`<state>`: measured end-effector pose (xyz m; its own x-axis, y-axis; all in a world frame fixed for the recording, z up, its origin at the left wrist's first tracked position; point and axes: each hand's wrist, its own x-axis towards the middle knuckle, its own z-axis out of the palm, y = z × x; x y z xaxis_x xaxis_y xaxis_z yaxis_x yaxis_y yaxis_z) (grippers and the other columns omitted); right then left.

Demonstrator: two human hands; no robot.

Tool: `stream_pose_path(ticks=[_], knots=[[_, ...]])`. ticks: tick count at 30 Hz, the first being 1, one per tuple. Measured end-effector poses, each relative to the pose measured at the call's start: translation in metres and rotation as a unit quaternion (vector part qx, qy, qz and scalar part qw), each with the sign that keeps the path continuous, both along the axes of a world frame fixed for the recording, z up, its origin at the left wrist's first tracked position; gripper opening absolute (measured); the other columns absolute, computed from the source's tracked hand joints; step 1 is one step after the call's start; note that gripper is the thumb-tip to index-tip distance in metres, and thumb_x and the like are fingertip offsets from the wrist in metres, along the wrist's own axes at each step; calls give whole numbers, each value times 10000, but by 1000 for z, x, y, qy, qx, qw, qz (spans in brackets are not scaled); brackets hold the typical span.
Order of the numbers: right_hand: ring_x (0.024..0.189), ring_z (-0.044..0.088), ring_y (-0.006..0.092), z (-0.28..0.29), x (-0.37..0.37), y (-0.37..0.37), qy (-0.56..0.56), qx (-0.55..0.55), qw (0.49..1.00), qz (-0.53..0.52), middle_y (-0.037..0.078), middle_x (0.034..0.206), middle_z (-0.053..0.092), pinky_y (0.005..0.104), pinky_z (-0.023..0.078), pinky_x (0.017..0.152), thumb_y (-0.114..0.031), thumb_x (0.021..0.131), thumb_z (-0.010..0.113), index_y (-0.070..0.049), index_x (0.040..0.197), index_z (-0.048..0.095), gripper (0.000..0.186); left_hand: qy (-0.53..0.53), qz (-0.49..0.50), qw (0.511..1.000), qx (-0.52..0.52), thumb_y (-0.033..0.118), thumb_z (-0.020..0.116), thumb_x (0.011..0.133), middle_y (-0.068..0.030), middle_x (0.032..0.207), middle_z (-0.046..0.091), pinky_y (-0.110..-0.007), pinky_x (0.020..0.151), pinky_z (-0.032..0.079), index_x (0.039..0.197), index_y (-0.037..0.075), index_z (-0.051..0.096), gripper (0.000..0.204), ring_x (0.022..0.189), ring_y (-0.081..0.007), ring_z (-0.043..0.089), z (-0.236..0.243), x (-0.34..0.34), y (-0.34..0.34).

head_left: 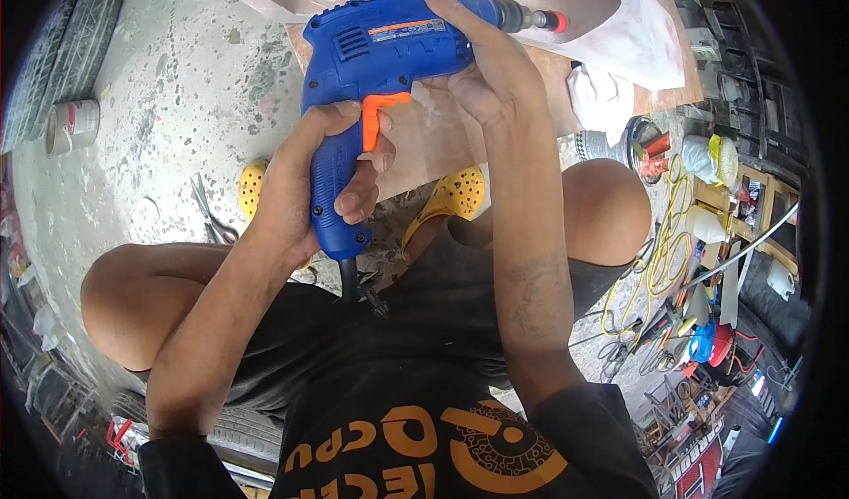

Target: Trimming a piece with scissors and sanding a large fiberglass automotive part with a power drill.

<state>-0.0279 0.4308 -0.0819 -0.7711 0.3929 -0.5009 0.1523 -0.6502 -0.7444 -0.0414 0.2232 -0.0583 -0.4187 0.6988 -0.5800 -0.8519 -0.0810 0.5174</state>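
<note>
A blue power drill point(402, 44) with an orange trigger is held up in front of me, its chuck pointing right. A short bit with a red tip point(553, 22) sits in the chuck. My left hand point(309, 167) wraps round the drill's handle below the trigger. My right hand point(486, 66) grips the front of the drill body, thumb on top and fingers beneath. The black power cord point(349, 278) leaves the handle's base, with a chuck key point(378, 303) beside it. Behind the drill stands a large pale, dusty panel-like piece point(632, 35).
A brown board point(424, 145) lies under the pale piece. Scissors point(208, 212) and a paint can point(72, 128) are on the floor at left, near tires point(84, 39). A yellow cord point(663, 260) and scattered tools fill the right side. My yellow clogs point(460, 194) are below the drill.
</note>
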Motion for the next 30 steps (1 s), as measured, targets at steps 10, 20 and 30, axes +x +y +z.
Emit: stream_pose_path(ticks=[10,20,30], knots=[[866,709,186,-3,-7,14,10,-50,998,34,91,1041,713,321,568,648,-205,928,796,-28,1161,654,325,-1,20,1000,-7,387,564,972,-67,792,609,-209,398,390,1087,35,580,370,390,-55,439,1,1,9],[996,697,248,-4,0,1,14,-11,1000,-3,136,1087,698,469,533,890,-243,843,871,-12,1195,608,496,-15,-5,1000,7,393,582,959,-91,824,630,-242,441,419,1108,39,590,385,422,-85,471,-1,-2,-1],[895,696,220,-2,-4,5,20,-33,999,8,94,1024,700,406,533,733,-232,893,825,-28,1160,631,388,3,33,999,-10,372,545,986,-58,778,608,-187,346,362,1083,30,575,357,342,-39,396,0,1,7]])
